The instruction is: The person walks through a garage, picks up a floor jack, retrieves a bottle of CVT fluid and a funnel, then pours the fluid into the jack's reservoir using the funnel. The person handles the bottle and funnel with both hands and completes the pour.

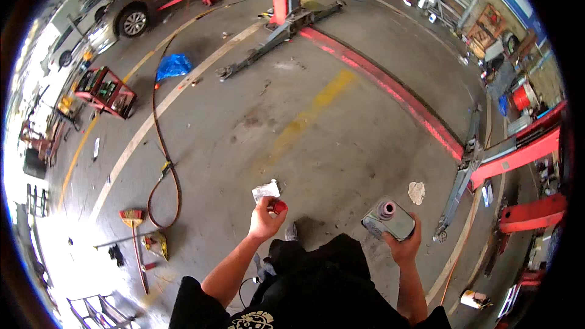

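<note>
My left hand is closed, its thumb and fingers pinching a small red cap. Just beyond those fingers is a white piece of paper or cloth; whether the hand touches it or it lies on the floor, I cannot tell. On the right, my right hand grips a flat-sided grey bottle by its right side and near edge. Its round neck points up toward me with no cap on it. The two hands are well apart, in front of my dark clothing.
A red lift beam crosses the floor between two posts. On the left are a looped hose, a broom, a red tool cart and a blue plastic bag. A crumpled pale rag lies beyond the bottle.
</note>
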Motion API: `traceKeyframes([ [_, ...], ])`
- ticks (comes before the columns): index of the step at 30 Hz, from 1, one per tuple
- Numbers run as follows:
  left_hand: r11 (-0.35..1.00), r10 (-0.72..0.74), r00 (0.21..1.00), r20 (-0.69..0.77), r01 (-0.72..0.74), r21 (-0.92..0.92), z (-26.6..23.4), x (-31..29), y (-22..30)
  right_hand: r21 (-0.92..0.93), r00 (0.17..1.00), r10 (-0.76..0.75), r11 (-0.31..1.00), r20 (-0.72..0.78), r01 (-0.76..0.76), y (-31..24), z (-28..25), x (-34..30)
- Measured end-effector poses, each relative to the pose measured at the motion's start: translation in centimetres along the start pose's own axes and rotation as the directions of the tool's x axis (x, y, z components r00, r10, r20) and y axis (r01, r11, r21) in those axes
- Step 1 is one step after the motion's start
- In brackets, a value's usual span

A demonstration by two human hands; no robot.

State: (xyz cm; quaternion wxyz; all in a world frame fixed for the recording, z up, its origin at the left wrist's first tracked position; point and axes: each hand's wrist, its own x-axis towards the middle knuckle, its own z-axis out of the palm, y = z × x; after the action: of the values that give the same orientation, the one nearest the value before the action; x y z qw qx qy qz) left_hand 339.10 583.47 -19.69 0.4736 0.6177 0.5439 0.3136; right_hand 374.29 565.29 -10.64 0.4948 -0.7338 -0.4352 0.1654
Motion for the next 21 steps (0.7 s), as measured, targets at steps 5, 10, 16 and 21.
traceKeyframes([
  [5, 0.995, 0.068, 0.995, 0.074, -0.073, 0.068, 2.9, 11.6, 2.0, 0.043, 0.99, 0.093, 0.995, -0.108, -0.089, 2.4, 1.0, 7.5],
  [10, 0.99, -0.036, 0.998, 0.047, 0.029, 0.14, 7.4, 20.5, 3.3, 0.045, 0.988, 0.134, 0.99, -0.082, -0.13, 8.0, 2.4, 18.1],
  [16, 0.989, -0.128, 0.982, -0.141, 0.137, 0.056, 10.9, 29.5, 6.6, 0.044, 0.987, 0.16, 0.986, 0.029, -0.161, 12.1, 3.2, 33.7],
  [21, 0.975, -0.185, 0.959, -0.214, 0.206, 0.08, 12.3, 38.0, 10.5, -0.049, 0.994, 0.057, 0.997, 0.096, -0.053, 11.5, 2.3, 47.5],
])
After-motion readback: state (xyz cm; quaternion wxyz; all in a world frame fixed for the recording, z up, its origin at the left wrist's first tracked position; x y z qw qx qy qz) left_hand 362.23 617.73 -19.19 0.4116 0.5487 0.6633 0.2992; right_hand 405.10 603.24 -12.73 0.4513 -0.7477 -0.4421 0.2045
